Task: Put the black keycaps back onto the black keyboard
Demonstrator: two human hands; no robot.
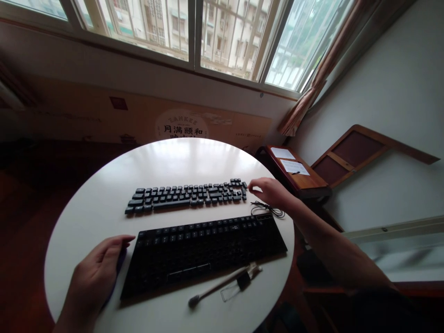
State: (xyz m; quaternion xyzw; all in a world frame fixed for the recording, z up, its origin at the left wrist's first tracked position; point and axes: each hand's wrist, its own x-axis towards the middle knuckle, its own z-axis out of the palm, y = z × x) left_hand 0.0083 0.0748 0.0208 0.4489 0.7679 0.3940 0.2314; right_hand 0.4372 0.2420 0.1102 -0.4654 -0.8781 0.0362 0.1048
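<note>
A black keyboard frame lies on the round white table, most of its keys removed except the top rows. Behind it, loose black keycaps are laid out in rows like a keyboard. My right hand reaches to the right end of those rows, fingers pinched together by the last keycaps; what they hold is too small to make out. My left hand rests on the table at the keyboard's left edge, fingers curved and together, touching its corner.
A long brush and a small wire key puller lie in front of the keyboard. The keyboard's thin cable coils at the right. A wooden stand with papers sits beyond the table's right edge, below the window.
</note>
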